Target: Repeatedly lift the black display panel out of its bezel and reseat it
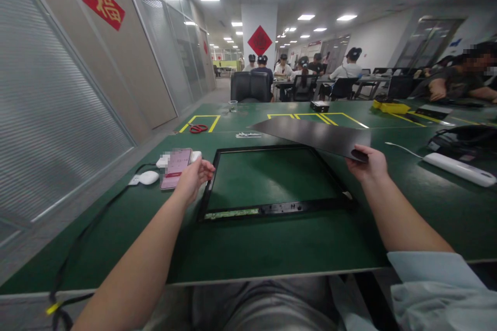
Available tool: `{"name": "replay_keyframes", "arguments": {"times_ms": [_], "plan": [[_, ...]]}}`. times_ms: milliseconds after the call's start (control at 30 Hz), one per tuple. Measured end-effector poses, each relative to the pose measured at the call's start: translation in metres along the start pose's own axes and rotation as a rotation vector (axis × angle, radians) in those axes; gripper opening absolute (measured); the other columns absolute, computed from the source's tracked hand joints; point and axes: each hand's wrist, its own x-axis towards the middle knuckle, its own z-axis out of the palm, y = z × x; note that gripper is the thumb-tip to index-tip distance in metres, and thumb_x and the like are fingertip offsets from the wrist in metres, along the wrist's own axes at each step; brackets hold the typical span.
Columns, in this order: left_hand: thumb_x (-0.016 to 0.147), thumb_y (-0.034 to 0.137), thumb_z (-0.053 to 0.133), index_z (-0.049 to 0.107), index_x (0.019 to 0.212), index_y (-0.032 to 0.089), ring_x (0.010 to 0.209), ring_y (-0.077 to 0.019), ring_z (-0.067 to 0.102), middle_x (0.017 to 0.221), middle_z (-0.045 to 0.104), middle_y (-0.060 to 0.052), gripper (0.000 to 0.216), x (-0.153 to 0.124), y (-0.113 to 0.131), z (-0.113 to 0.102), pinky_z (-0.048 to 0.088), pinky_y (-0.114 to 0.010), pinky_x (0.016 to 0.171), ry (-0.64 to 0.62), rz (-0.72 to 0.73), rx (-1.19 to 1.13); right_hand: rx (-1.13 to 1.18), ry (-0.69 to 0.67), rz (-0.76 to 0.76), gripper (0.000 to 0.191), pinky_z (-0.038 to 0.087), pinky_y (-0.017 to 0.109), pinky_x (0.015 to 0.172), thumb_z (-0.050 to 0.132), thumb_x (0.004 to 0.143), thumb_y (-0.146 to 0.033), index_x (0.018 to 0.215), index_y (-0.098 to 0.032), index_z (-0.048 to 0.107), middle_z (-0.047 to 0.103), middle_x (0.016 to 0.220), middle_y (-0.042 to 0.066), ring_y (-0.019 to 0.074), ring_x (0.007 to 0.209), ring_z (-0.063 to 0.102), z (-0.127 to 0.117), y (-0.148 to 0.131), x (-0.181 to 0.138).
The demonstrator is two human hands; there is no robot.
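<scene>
My right hand [368, 163] grips a thin dark flat panel [310, 134] by its near right corner. The panel is tilted in the air over the far right part of a black rectangular frame [281, 209] lying on the green table. Along the frame's near bar, a green circuit strip [232, 213] shows at the left. Beside the frame's left edge is my left hand [196, 178], its fingers loosely curled and apart, holding nothing I can see. Whether its fingertips touch the frame cannot be made out. A pink-screened phone [176, 168] lies just left of that hand.
On the green table [279, 253] are red-handled scissors [198, 128], a clear cup [233, 106], a small clear packet [248, 135], a white power bank-like bar [460, 168] with a cable, and a yellow tray [391, 107]. A black cable [97, 217] runs down the left. Several people sit beyond.
</scene>
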Motion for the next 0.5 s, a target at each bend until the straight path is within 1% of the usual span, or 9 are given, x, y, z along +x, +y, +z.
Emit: {"name": "replay_keyframes", "arguments": {"times_ms": [67,133,200,233,300,367,400,433,500], "plan": [[0.101,0.044,0.049,0.069,0.086,0.015,0.071,-0.0168,0.068,0.090,0.076,-0.012,0.038,-0.003,0.007,0.001,0.056,-0.026,0.069,-0.024,-0.107,-0.152,-0.004,-0.070,0.061,0.022,0.060,0.022,0.053,0.052,0.077,0.001,0.085,-0.018,0.061,0.070,0.069,0.002,0.0135,0.057,0.066,0.003,0.004,-0.006],[0.104,0.044,0.042,0.071,0.103,0.013,0.089,-0.0216,0.074,0.106,0.077,-0.018,0.042,-0.007,0.013,0.001,0.059,-0.031,0.079,-0.072,-0.168,-0.259,-0.059,-0.146,0.097,0.020,0.062,0.025,0.056,0.055,0.075,-0.002,0.084,-0.019,0.063,0.071,0.069,0.002,0.0153,0.058,0.068,-0.001,0.010,-0.006],[0.105,0.044,0.040,0.070,0.111,0.012,0.100,-0.0243,0.076,0.111,0.077,-0.020,0.044,-0.010,0.017,0.001,0.061,-0.032,0.083,-0.111,-0.198,-0.323,-0.139,-0.247,0.120,0.018,0.064,0.031,0.063,0.061,0.073,-0.008,0.085,-0.020,0.067,0.073,0.071,0.003,0.0193,0.062,0.071,-0.009,0.016,-0.004],[0.104,0.044,0.040,0.070,0.112,0.012,0.098,-0.0243,0.076,0.108,0.078,-0.019,0.044,-0.012,0.018,0.002,0.061,-0.032,0.082,-0.119,-0.210,-0.337,-0.178,-0.296,0.130,0.017,0.065,0.034,0.067,0.063,0.073,-0.011,0.086,-0.020,0.068,0.074,0.072,0.003,0.0217,0.066,0.073,-0.013,0.018,-0.003],[0.102,0.041,0.044,0.071,0.110,0.013,0.081,-0.0221,0.076,0.096,0.079,-0.014,0.039,-0.014,0.020,0.002,0.062,-0.030,0.070,-0.107,-0.242,-0.322,-0.257,-0.369,0.146,0.017,0.065,0.039,0.073,0.066,0.074,-0.016,0.089,-0.020,0.070,0.075,0.075,0.005,0.0255,0.073,0.075,-0.018,0.021,-0.003],[0.096,0.033,0.056,0.072,0.103,0.016,0.063,-0.0191,0.071,0.081,0.077,-0.007,0.024,-0.016,0.020,0.002,0.058,-0.027,0.055,-0.047,-0.289,-0.273,-0.365,-0.401,0.160,0.017,0.064,0.041,0.075,0.066,0.076,-0.018,0.092,-0.019,0.070,0.076,0.079,0.006,0.0271,0.078,0.076,-0.020,0.022,-0.007],[0.091,0.026,0.061,0.072,0.097,0.017,0.057,-0.0182,0.068,0.076,0.075,-0.005,0.016,-0.016,0.020,0.001,0.056,-0.026,0.051,-0.010,-0.307,-0.254,-0.429,-0.407,0.169,0.017,0.063,0.041,0.074,0.066,0.076,-0.019,0.093,-0.019,0.070,0.076,0.080,0.007,0.0271,0.079,0.076,-0.019,0.022,-0.010],[0.085,0.020,0.065,0.072,0.091,0.017,0.055,-0.0177,0.067,0.072,0.074,-0.004,0.009,-0.016,0.020,0.001,0.055,-0.025,0.049,0.023,-0.315,-0.245,-0.492,-0.416,0.183,0.017,0.063,0.039,0.073,0.066,0.077,-0.018,0.094,-0.018,0.070,0.076,0.081,0.008,0.0267,0.079,0.076,-0.018,0.022,-0.013],[0.077,0.010,0.066,0.070,0.082,0.017,0.056,-0.0173,0.068,0.068,0.073,-0.004,0.010,-0.015,0.021,-0.001,0.057,-0.024,0.051,0.062,-0.299,-0.257,-0.593,-0.450,0.221,0.017,0.062,0.035,0.069,0.066,0.078,-0.016,0.095,-0.016,0.070,0.076,0.081,0.009,0.0251,0.076,0.075,-0.015,0.023,-0.017]]}}
